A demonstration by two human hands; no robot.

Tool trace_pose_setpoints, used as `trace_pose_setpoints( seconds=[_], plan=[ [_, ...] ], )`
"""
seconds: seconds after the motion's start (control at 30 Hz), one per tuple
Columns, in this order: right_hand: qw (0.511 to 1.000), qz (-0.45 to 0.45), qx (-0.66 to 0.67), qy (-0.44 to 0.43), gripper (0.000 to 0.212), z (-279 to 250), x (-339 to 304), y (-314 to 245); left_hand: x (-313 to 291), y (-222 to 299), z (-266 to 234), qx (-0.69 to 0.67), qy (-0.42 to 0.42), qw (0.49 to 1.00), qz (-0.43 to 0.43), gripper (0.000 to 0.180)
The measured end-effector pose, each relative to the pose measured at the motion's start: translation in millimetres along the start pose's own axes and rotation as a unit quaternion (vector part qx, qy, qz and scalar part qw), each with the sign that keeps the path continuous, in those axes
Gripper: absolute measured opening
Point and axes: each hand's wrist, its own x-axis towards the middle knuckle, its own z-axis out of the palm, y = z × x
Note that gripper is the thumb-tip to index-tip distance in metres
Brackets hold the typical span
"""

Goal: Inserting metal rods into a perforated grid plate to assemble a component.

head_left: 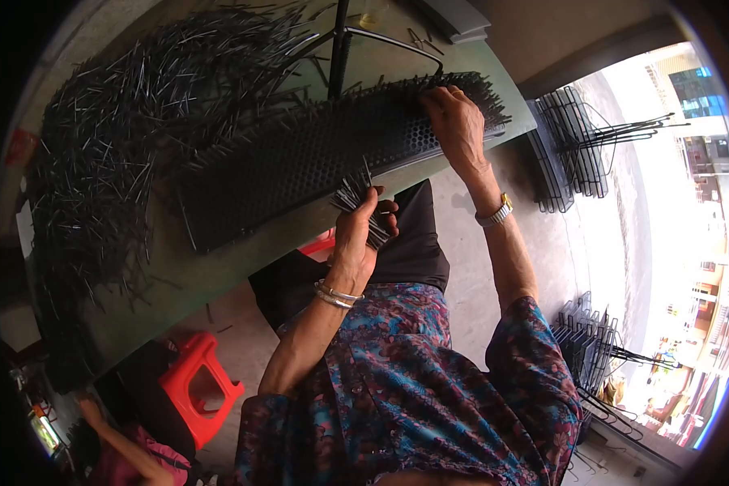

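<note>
No text, label, number or sign can be read. The dial of the wristwatch (499, 212) is too small to make out; glare washes out the building fronts (710, 296) on the right, and the bright coloured patch (45, 432) at the near left is blurred.

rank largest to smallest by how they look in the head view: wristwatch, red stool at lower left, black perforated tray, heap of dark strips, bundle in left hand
1. Heap of dark strips
2. Black perforated tray
3. Red stool
4. Bundle in left hand
5. Wristwatch
</note>
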Motion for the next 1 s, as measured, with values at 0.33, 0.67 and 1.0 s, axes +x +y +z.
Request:
trace_pose_setpoints(
  seconds=[0.33, 0.67, 1.0],
  plan=[
    [0.996, 0.028, -0.049, 0.064, 0.018, 0, -10, -3, -3, 1, 2, 0.003, -0.035, 0.999, 0.028, 0.028],
    [0.964, 0.087, 0.213, -0.135, 0.029, -28, -25, -40, -9, 8, 12, 0.033, -0.038, 0.998, 0.037, 0.027],
    [0.849, 0.135, 0.4, -0.318, 0.019, -36, -35, -43, -16, 10, 19, 0.13, -0.029, 0.991, 0.021, 0.029]
  ],
)
